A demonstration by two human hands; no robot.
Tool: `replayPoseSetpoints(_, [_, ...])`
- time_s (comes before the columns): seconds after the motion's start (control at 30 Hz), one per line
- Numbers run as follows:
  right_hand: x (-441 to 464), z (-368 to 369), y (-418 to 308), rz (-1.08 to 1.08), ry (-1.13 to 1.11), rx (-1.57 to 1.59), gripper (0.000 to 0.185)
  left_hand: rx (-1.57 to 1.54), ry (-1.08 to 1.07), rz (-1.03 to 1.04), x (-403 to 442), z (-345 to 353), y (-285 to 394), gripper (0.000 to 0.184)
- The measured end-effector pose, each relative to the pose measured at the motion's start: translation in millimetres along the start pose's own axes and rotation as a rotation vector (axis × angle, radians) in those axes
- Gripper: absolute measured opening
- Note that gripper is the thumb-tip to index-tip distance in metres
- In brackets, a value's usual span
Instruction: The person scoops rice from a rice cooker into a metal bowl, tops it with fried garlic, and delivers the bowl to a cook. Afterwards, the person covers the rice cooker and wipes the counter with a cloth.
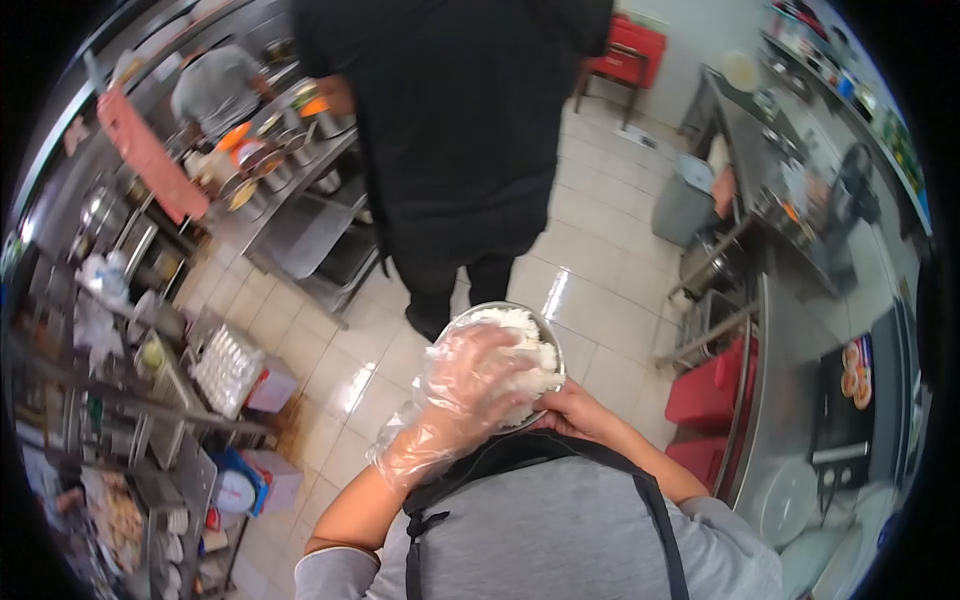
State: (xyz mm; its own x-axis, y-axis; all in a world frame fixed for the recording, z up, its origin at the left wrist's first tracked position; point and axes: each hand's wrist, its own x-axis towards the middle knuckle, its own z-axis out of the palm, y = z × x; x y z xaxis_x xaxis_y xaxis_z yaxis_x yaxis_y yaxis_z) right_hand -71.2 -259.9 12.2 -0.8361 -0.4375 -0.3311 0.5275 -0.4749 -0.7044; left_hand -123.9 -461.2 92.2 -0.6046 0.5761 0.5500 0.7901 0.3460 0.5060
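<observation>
A round metal bowl (561,352) full of white, grainy food that looks like cooked rice (521,322) is held close against the front of my body. My left hand (470,370), in a loose clear plastic glove, lies over the rice with its fingers spread and touching it. Bare, my right hand (570,408) grips the bowl's near right side; some of its fingers are hidden under the bowl.
A person in black (460,130) stands just ahead, back turned. On the left, a steel counter (225,225) carries pots, with another person (218,92) behind it. A steel worktop (785,350) runs along the right, near a grey bin (683,200). An egg tray (228,362) and scale (237,491) stand left.
</observation>
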Motion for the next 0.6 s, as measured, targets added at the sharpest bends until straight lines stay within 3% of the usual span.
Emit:
replayPoseSetpoints(0.03, [14.8, 4.7, 3.1, 0.049, -0.032, -0.078, 0.072, 0.134, -0.103, 0.014, -1.0, -10.0, 4.0, 0.043])
replayPoseSetpoints(0.17, [74.3, 26.2, 15.0, 0.236, -0.185, -0.170, 0.068, 0.424, -0.247, -0.049, -32.5, -5.2, -24.5, 0.044])
replayPoseSetpoints(0.27, [110.9, 43.0, 15.4, 0.324, -0.323, -0.143, 0.078, 0.501, -0.189, -0.164, -59.1, -23.7, -39.3, 0.046])
replayPoseSetpoints(0.37, [135.6, 70.0, 1.4, 0.350, -0.373, -0.096, 0.086, 0.516, -0.029, -0.324, -75.6, -49.2, -50.9, 0.034])
replayPoseSetpoints(0.6, [219.0, 106.2, -14.0, 0.382, -0.406, -0.126, 0.083, 0.291, 0.279, -0.532, -71.6, -106.3, -101.1, 0.020])
